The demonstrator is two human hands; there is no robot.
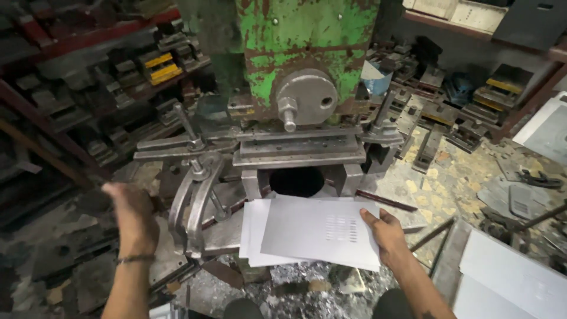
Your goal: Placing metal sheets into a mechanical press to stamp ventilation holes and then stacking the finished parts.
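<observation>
A thin grey metal sheet (316, 227) with a block of small punched slots lies on a stack of similar sheets (253, 236) in front of the green press (307, 53). My right hand (387, 233) holds that top sheet at its right edge, thumb on top. My left hand (134, 215) is blurred and raised at the left, beside the curved steel clamp arms (195, 201), with its fingers curled; nothing shows in it. The dark die opening (297, 180) sits just behind the sheets.
Racks of dies and tooling (159, 65) fill the left and back right. More grey sheets (511, 277) lie at the lower right. Metal scrap (295, 283) litters the floor below the press. Loose rods (387, 201) rest on the bed.
</observation>
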